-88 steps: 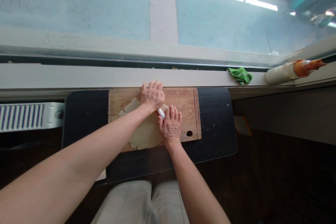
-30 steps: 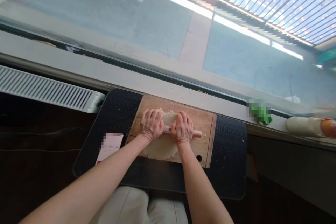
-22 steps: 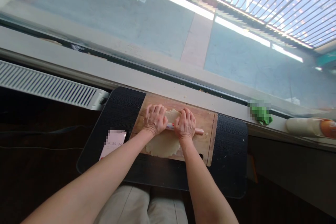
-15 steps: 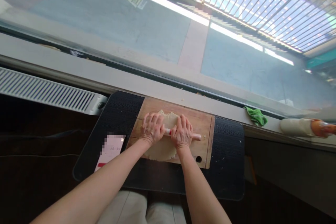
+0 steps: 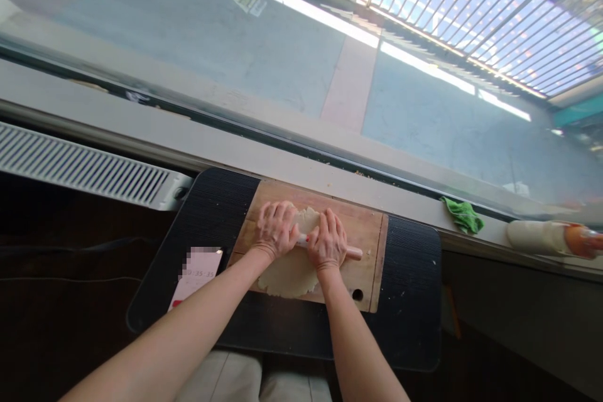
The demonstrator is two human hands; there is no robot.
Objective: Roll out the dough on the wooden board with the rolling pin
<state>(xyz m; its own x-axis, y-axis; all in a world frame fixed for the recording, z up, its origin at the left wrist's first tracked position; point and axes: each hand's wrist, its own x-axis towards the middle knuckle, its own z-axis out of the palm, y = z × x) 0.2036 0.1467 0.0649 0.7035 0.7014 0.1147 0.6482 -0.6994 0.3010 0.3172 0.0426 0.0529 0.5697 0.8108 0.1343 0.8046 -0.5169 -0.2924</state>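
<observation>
A pale sheet of dough (image 5: 288, 276) with ragged edges lies on a wooden cutting board (image 5: 362, 220). Across it runs a rolling pin (image 5: 354, 254), whose right end sticks out past my right hand (image 5: 328, 242). That hand is closed over the pin. My left hand (image 5: 277, 230) grips it further left, and it hides the pin's left end. Between the two hands a short whitish stretch of the pin with a red mark shows. Dough is visible both beyond and nearer than the pin.
The board rests on a small black table (image 5: 409, 295). A phone (image 5: 200, 273) showing a timer lies at its left. Behind are a windowsill (image 5: 301, 164) with a green cloth (image 5: 464, 215) and a whitish bottle-like object (image 5: 537, 237). A white radiator (image 5: 94, 160) stands at left.
The view has shifted slightly, so the table and board appear a little lower. Both hands keep their hold on the rolling pin, with almost no shift over the dough.
</observation>
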